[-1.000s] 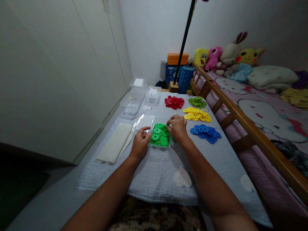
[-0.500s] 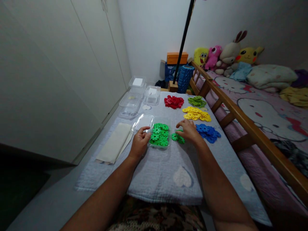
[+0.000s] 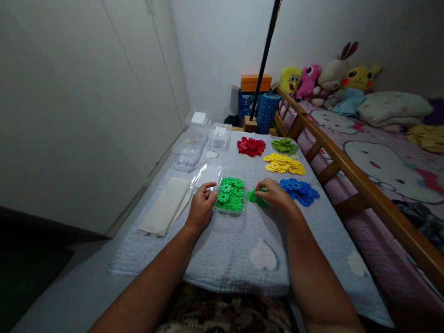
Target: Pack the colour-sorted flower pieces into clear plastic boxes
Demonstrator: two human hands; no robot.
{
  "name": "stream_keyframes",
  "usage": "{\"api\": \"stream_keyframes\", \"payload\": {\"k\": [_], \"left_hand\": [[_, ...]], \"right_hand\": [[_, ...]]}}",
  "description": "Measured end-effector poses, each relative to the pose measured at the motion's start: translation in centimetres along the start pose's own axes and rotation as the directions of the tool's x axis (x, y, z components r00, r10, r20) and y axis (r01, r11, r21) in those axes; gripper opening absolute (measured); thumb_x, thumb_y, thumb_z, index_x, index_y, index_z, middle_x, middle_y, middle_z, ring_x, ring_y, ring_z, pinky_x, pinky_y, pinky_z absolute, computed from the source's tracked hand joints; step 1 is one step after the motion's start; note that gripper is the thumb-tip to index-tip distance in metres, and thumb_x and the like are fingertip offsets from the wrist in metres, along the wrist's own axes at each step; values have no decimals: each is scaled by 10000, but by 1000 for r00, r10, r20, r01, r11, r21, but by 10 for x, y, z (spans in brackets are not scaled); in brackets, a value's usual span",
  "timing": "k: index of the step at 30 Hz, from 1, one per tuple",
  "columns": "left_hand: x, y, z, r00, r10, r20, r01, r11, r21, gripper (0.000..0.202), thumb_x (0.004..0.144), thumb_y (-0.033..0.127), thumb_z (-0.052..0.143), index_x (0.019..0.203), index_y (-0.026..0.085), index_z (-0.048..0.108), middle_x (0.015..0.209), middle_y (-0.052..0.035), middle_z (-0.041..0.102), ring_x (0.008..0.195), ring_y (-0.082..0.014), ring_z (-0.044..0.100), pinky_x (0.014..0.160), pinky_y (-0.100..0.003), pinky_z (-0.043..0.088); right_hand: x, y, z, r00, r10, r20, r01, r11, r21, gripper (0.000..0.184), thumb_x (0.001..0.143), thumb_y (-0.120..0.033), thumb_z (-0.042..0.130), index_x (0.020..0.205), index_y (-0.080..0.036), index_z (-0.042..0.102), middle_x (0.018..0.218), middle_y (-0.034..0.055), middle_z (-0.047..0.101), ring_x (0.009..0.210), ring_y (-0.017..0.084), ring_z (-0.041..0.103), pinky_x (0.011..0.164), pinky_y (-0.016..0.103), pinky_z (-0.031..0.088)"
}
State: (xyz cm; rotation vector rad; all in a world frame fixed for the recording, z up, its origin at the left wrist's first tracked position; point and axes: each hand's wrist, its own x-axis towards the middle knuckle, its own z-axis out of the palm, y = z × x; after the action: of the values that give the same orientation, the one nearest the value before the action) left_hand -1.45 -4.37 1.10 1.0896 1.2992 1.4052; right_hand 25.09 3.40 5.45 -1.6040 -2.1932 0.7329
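Note:
A clear plastic box point(image 3: 245, 185) stands in front of me with many green snowflake discs point(image 3: 231, 194) heaped inside. Its left rim is gripped by my left hand point(image 3: 201, 203), thumb and fingers closed at the edge. Just right of the box, my right hand point(image 3: 274, 194) pinches at a small pile of green discs point(image 3: 252, 197) on the cloth, its fingers covering part of them. The open lid point(image 3: 204, 175) of the box lies to its left. Beyond my right hand is a pile of blue discs point(image 3: 301, 191).
Yellow discs point(image 3: 284, 164), light green discs point(image 3: 284, 146) and red discs point(image 3: 251, 146) lie in piles farther back. Clear containers point(image 3: 187, 145) stand at the back left. A folded beige cloth point(image 3: 164, 206) lies at left. A wooden bed rail point(image 3: 347, 171) runs along the right.
My right hand has come down onto the small green pile, and its fingers have closed together there. My left hand has stayed at the box.

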Motion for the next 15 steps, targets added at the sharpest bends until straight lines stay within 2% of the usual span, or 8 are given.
{"api": "stream_keyframes", "payload": {"k": [2, 4, 7, 11, 15], "left_hand": [[0, -1, -1, 1000, 3, 2, -3, 1000, 6, 470, 838, 490, 708, 1186, 181, 651, 607, 76, 486, 537, -105, 433, 555, -221, 335], [1, -2, -1, 1000, 5, 6, -5, 1000, 8, 473, 840, 494, 706, 1192, 183, 648, 606, 76, 485, 537, -106, 433, 555, -222, 337], [1, -1, -1, 1000, 2, 5, -3, 1000, 3, 477, 831, 496, 715, 1186, 184, 650, 600, 79, 482, 532, -103, 427, 551, -220, 335], [0, 3, 1, 1000, -17, -11, 17, 1000, -13, 498, 791, 494, 751, 1166, 179, 660, 595, 80, 487, 527, -101, 431, 542, -217, 334], [-1, 3, 1, 1000, -27, -12, 27, 999, -16, 507, 783, 504, 755, 1166, 185, 658, 609, 77, 501, 539, -108, 458, 552, -220, 348]], "right_hand": [[-1, 3, -6, 999, -10, 52, -2, 976, 217, 81, 756, -269, 697, 711, -201, 693, 764, 25, 653, 742, 182, 586, 695, 294, 419], [-2, 2, -11, 998, -27, 52, 5, 922, 387, 153, 754, -346, 693, 707, -205, 658, 683, -3, 618, 649, 159, 547, 632, 284, 400], [-2, -8, -16, 995, -47, -89, 84, 871, 484, 223, 760, -420, 703, 738, -207, 641, 682, -14, 596, 645, 152, 527, 625, 286, 402], [7, -33, -12, 967, -104, -232, 186, 910, 370, 149, 831, -342, 651, 770, -205, 655, 731, -1, 635, 714, 164, 566, 696, 293, 427], [19, -62, 1, 959, -204, -196, 213, 977, 24, 98, 870, -197, 625, 824, -208, 711, 857, 31, 730, 860, 191, 624, 851, 323, 418]]}}
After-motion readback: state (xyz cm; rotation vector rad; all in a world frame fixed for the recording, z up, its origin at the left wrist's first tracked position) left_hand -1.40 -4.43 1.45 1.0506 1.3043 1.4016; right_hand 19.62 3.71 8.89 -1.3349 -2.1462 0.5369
